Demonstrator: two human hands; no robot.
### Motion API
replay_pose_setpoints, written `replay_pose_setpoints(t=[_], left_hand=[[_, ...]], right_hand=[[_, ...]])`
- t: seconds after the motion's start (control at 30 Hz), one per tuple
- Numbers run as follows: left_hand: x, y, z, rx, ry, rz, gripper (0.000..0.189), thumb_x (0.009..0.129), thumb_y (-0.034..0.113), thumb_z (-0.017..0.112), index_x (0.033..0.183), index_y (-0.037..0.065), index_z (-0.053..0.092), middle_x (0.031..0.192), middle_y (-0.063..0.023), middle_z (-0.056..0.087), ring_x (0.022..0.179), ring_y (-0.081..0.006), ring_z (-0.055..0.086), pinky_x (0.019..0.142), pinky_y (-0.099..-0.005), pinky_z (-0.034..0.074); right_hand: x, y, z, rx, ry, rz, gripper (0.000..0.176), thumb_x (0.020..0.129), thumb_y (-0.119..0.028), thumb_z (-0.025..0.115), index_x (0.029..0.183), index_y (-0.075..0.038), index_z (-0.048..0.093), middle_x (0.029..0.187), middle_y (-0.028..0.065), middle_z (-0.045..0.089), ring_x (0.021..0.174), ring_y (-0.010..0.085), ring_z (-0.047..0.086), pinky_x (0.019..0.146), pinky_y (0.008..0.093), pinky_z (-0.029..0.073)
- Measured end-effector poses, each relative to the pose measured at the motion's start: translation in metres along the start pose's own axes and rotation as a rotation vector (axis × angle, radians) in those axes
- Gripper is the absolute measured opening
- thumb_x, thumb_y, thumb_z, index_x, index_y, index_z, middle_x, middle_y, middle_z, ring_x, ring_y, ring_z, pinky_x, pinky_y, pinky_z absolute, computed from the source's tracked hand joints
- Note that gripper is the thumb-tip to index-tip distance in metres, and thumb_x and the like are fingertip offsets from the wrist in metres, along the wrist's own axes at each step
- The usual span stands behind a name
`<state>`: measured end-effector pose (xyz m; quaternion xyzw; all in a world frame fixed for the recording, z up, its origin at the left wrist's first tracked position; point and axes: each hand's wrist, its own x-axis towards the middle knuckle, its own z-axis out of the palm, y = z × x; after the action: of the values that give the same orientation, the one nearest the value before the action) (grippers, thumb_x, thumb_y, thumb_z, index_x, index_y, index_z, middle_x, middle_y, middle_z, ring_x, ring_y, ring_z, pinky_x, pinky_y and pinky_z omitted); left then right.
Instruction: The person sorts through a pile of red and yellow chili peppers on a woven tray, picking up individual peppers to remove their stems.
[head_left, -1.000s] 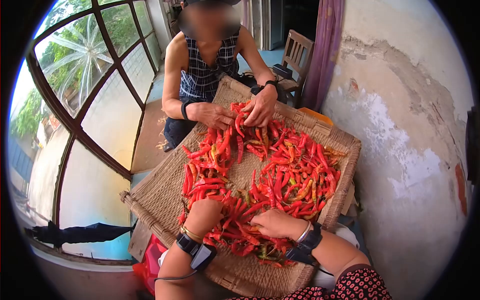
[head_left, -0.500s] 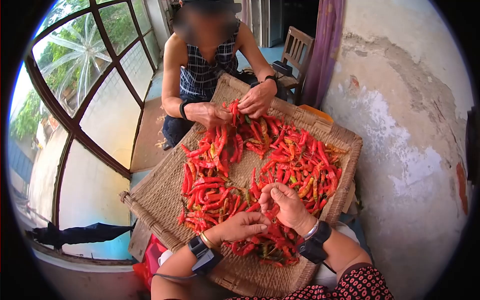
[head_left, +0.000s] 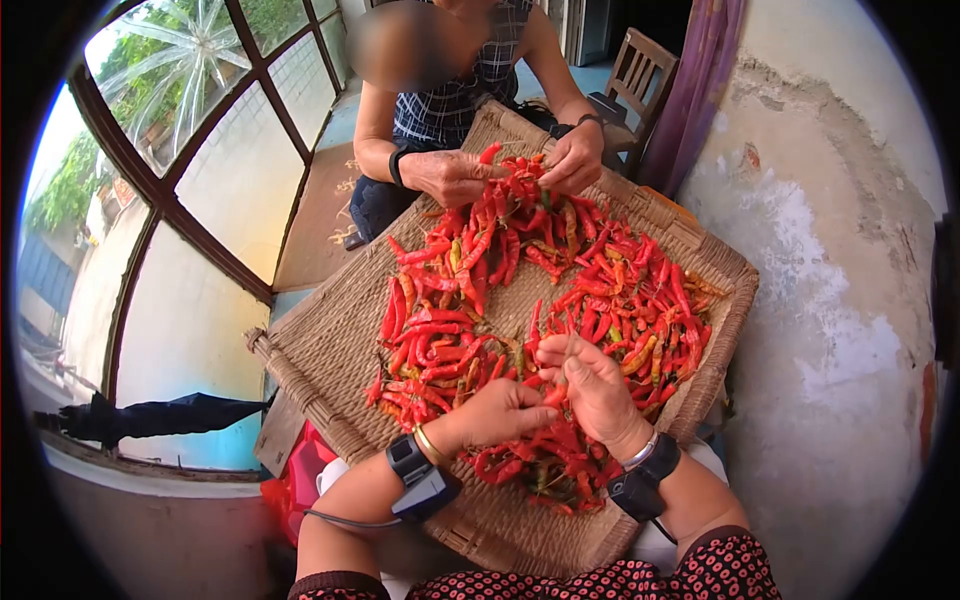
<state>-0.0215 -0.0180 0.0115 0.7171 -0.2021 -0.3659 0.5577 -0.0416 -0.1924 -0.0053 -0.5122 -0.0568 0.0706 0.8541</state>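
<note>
A square woven basket tray [head_left: 320,340] holds many red chili peppers [head_left: 440,340], with a few green and yellowish ones among them. Over its near part, my left hand [head_left: 500,412] is closed, its thumb and fingertips pressed around a red chili pepper [head_left: 553,393]. My right hand [head_left: 595,392] is just beside it, thumb and index finger pinched together; what sits between those fingertips is too small to make out. Loose chilies lie directly beneath both hands. My wrists carry bracelets and strapped dark devices.
Across the tray, another person's hands [head_left: 455,178] handle a bunch of chilies at the far edge. A wooden chair [head_left: 640,80] stands behind. Windows and a folded dark umbrella [head_left: 170,418] are on the left; a worn wall [head_left: 810,300] rises on the right.
The view has shifted, so the tray appears farther right. My right fingers have come together in a pinch close to my left hand. The other person leans forward, hands slightly apart.
</note>
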Motion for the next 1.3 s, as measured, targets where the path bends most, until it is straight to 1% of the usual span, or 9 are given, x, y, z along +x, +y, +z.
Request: replay_pose_setpoints(t=[0.17,0.3,0.5,0.63,0.9,0.97,1.1,1.2,1.3], left_hand=[[0.011,0.003,-0.045,-0.512,0.483,0.178,0.026,0.090,0.022,0.054,0.101,-0.001,0.059,0.081,-0.0024,0.061,0.064,-0.0046,0.053,0.054,-0.0199,0.043],[0.016,-0.031,-0.060,0.495,0.708,0.339,0.027,0.080,0.018,0.061,0.100,0.000,0.056,0.081,-0.0131,0.061,0.074,-0.0226,0.061,0.065,-0.0315,0.048],[-0.001,-0.024,-0.024,1.131,0.438,0.055,0.041,0.073,0.034,0.067,0.098,0.004,0.055,0.089,-0.0116,0.057,0.069,-0.0281,0.062,0.057,-0.0384,0.050],[0.002,-0.022,-0.020,1.248,0.335,-0.051,0.035,0.073,0.035,0.066,0.090,0.005,0.059,0.089,-0.0123,0.057,0.070,-0.0252,0.062,0.057,-0.0379,0.050],[0.003,-0.042,-0.031,1.034,0.304,0.180,0.017,0.074,0.022,0.065,0.075,0.005,0.062,0.088,-0.0113,0.060,0.077,-0.0275,0.060,0.067,-0.0356,0.050],[-0.004,-0.017,-0.043,0.704,0.455,0.516,0.016,0.074,0.020,0.064,0.075,0.004,0.062,0.088,-0.0103,0.059,0.068,-0.0279,0.060,0.061,-0.0380,0.049],[-0.005,0.010,-0.072,-0.137,0.638,0.104,0.024,0.079,0.017,0.064,0.094,-0.001,0.061,0.078,-0.0130,0.062,0.074,-0.0261,0.062,0.067,-0.0348,0.048],[0.003,0.010,-0.066,0.758,1.255,0.511,0.032,0.081,0.022,0.064,0.100,-0.002,0.059,0.078,-0.0145,0.063,0.072,-0.0273,0.063,0.066,-0.0354,0.048],[-0.005,0.000,-0.039,0.396,0.578,0.481,0.034,0.080,0.025,0.065,0.101,-0.001,0.059,0.081,-0.0165,0.064,0.074,-0.0301,0.063,0.069,-0.0363,0.048]], right_hand=[[0.005,0.000,-0.010,-0.524,0.041,0.197,0.029,0.089,-0.017,0.053,0.112,0.001,0.054,0.103,0.0065,0.056,0.091,0.0137,0.054,0.078,0.0264,0.044],[-0.002,0.011,-0.012,-1.292,-0.325,-0.119,0.031,0.077,-0.021,0.064,0.101,-0.002,0.059,0.094,0.0129,0.055,0.087,0.0281,0.055,0.077,0.0342,0.045],[-0.012,0.012,-0.010,-1.658,-0.644,0.001,0.035,0.071,-0.023,0.068,0.102,-0.009,0.059,0.094,0.0099,0.053,0.094,0.0287,0.053,0.080,0.0390,0.045],[-0.010,0.007,-0.003,-1.623,-0.792,0.274,0.034,0.070,-0.022,0.067,0.098,-0.007,0.056,0.090,0.0129,0.059,0.088,0.0315,0.059,0.072,0.0435,0.046],[-0.011,0.014,-0.017,-1.655,-0.657,0.080,0.019,0.073,-0.018,0.059,0.088,-0.006,0.061,0.081,0.0113,0.062,0.080,0.0315,0.061,0.070,0.0440,0.046],[-0.006,0.004,-0.018,-1.431,-0.561,-0.012,0.014,0.073,-0.014,0.053,0.080,-0.006,0.061,0.080,0.0126,0.062,0.080,0.0328,0.060,0.068,0.0436,0.046],[0.000,-0.008,-0.013,-1.088,-0.447,0.066,0.016,0.073,-0.012,0.060,0.087,-0.004,0.064,0.076,0.0083,0.062,0.069,0.0173,0.062,0.061,0.0297,0.047],[-0.001,-0.022,-0.003,-0.794,-0.337,0.216,0.012,0.078,-0.008,0.059,0.088,-0.001,0.063,0.073,0.0021,0.060,0.064,0.0073,0.056,0.057,0.0232,0.044],[0.002,-0.029,-0.008,-0.566,-0.254,0.313,0.012,0.082,-0.007,0.055,0.089,-0.001,0.062,0.074,0.0006,0.059,0.063,0.0056,0.054,0.058,0.0203,0.045]])
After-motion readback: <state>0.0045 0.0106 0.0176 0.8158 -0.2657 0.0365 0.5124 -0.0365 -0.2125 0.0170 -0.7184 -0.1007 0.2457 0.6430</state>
